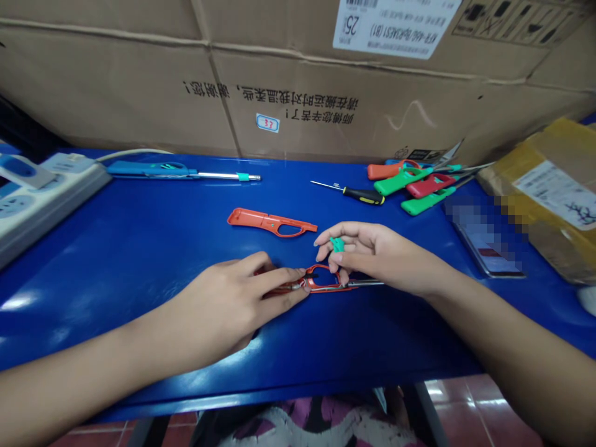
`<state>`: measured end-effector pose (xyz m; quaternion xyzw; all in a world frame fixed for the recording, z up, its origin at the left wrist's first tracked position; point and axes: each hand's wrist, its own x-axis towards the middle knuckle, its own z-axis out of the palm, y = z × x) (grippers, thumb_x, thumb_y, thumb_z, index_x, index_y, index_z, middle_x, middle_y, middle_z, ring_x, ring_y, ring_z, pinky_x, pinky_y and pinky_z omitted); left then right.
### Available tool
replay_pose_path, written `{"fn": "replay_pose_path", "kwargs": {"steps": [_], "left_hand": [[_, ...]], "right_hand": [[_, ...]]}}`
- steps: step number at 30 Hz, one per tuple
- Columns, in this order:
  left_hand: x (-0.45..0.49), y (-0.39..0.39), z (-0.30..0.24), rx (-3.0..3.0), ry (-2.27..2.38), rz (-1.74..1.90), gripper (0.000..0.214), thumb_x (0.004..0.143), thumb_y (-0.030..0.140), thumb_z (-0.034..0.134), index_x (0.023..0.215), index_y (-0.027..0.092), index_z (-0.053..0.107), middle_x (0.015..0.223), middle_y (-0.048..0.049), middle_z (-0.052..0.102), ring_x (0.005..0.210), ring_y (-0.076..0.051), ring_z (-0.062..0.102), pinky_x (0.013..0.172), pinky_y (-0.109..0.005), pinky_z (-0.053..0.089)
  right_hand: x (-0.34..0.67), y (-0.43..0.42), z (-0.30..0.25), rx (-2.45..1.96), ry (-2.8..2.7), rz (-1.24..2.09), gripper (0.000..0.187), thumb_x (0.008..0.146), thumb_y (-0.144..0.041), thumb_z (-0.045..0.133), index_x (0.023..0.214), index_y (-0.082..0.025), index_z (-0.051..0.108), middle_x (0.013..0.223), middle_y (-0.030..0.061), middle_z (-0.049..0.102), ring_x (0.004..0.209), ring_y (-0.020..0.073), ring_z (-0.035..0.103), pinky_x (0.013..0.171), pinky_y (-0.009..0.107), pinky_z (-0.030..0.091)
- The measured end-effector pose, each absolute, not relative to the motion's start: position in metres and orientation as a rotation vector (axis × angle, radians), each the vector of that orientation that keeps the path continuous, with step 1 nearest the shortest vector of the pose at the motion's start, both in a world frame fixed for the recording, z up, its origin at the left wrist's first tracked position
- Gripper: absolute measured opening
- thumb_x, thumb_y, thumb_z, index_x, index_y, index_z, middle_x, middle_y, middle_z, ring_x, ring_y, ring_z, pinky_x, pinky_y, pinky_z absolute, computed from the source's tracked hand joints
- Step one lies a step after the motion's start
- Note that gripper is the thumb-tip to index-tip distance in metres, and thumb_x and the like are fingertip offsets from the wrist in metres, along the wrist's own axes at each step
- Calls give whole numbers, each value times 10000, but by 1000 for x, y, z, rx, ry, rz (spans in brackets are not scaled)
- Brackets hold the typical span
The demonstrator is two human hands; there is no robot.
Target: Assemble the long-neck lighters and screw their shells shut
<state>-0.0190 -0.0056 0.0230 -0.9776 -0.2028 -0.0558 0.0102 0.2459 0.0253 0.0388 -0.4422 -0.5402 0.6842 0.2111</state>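
My left hand (242, 295) is closed over the rear part of an opened orange lighter (321, 288), which lies on the blue table. Its loop-shaped trigger opening shows between my hands, with wires inside and a thin metal tube toward the right. In my right hand (367, 251) a small green plastic piece (337, 244), shaped like a trigger, is pinched between thumb and fingers just above the lighter. Some of the right fingertips are close to the lighter's front end; I cannot tell whether they touch it. Beyond my hands rests the separate orange shell half (272, 222).
A screwdriver (363, 195) lies behind, near several coloured lighters (428, 186) piled at the right. Right of them are a phone (484, 242) and a taped parcel (549, 186). A blue lighter (153, 170) and power strip (51, 180) are left. A large carton (139, 99) stands behind.
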Motion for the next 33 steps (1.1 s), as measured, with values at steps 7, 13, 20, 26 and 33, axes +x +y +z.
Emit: {"fn": "replay_pose_path", "kwargs": {"steps": [7, 13, 20, 26, 33], "left_hand": [[-20, -6, 22, -3057, -643, -149, 559, 888, 100, 566, 1431, 230, 552, 1423, -33, 602, 1010, -264, 572, 799, -391, 576], [-19, -5, 23, -3058, -635, -152, 550, 903, 97, 553, 1436, 233, 545, 1416, -41, 606, 1015, -262, 572, 806, -393, 581], [-20, -6, 24, -3021, -694, -107, 563, 927, 130, 540, 1469, 279, 504, 1396, -64, 592, 1002, -276, 577, 740, -404, 601], [-19, -6, 21, -3002, -703, -104, 572, 927, 136, 557, 1471, 304, 496, 1354, -73, 598, 986, -264, 577, 717, -371, 582], [-21, -7, 21, -3019, -704, -96, 588, 921, 134, 571, 1479, 300, 485, 1296, -80, 622, 962, -267, 569, 710, -374, 575]], "right_hand": [[245, 22, 34, -1273, -1563, 1676, 193, 874, -132, 615, 1017, -192, 499, 1050, 65, 674, 769, 113, 680, 687, 268, 599], [251, 18, 32, -1268, -2029, 1259, 158, 896, -248, 642, 1036, -205, 702, 1102, 67, 618, 880, 139, 643, 712, 272, 577], [252, 12, 41, -1121, -2451, 927, 173, 922, -183, 652, 1086, -199, 704, 1011, 33, 679, 859, 133, 628, 780, 275, 510], [249, 12, 37, -1064, -2472, 947, 129, 935, -183, 653, 1029, -212, 737, 1008, 28, 644, 881, 131, 621, 790, 261, 468], [248, 12, 34, -1151, -2504, 898, 121, 919, -228, 679, 1039, -216, 685, 946, 7, 652, 843, 139, 590, 748, 270, 427]]}}
